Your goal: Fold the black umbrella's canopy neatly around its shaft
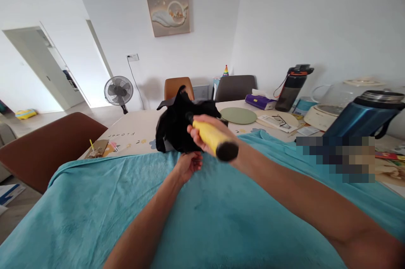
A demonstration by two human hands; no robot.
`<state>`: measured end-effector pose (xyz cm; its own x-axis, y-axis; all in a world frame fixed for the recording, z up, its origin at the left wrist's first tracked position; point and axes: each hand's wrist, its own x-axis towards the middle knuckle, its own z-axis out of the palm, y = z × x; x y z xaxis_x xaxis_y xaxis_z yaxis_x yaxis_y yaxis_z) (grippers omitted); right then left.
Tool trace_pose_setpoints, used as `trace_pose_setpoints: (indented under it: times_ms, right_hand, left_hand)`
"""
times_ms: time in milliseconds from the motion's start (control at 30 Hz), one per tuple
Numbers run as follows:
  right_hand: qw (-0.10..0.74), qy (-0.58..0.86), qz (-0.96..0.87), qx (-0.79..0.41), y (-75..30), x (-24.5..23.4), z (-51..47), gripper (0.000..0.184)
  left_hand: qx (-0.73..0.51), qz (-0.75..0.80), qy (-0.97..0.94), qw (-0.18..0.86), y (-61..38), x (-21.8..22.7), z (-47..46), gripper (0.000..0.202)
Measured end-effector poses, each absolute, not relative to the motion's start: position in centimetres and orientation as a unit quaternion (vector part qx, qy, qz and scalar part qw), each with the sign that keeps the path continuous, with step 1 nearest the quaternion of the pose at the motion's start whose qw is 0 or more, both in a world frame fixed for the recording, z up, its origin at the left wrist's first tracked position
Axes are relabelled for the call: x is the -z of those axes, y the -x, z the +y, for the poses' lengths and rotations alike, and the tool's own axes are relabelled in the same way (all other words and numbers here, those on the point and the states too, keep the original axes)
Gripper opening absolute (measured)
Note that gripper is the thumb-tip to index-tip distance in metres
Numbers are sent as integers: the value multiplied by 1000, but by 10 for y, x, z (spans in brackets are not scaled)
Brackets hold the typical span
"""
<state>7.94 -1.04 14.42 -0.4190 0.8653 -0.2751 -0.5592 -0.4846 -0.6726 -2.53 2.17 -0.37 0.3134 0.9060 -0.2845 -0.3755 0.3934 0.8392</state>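
My right hand (202, 134) is closed around a yellow handle with black ends (214, 138), held in the air over the table. Its far end touches a bunched black garment (177, 123) that stands up at the far edge of a turquoise blanket (202, 214). Below it, my left hand (188, 165) pinches the garment's lower edge where it meets the blanket. The blanket covers the near part of the table.
Right side: blue kettle (363, 117), dark bottle (292, 87), white appliance (322, 117), glasses (280, 120), green round mat (238, 115), purple pack (260, 101). Chairs (236, 87) stand behind the table, a brown chair (47, 146) at left, a fan (118, 90) on the floor.
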Motion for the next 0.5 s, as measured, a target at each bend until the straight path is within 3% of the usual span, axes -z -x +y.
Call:
trace_pose_setpoints:
  times_ms: [100, 167, 200, 267, 433, 500]
  right_hand:
    - [518, 235, -265, -779, -75, -150, -8, 26]
    - [463, 281, -276, -794, -73, -145, -12, 30]
    - [403, 338, -265, -808, -72, -142, -15, 28]
    - [387, 371, -255, -805, -72, -137, -18, 22]
    - [511, 259, -228, -787, -71, -133, -17, 24]
    - [433, 324, -229, -809, -67, -122, -22, 29]
  left_hand:
    - [-266, 302, -448, 798, 26, -9, 7, 12]
    - [-209, 258, -479, 813, 26, -16, -2, 18]
    - [-214, 252, -478, 814, 26, -18, -4, 20]
    - [-260, 251, -460, 811, 25, -20, -4, 24]
    - [-377, 257, -387, 801, 26, -9, 14, 23]
    - [-436, 294, -322, 787, 29, -1, 19, 21]
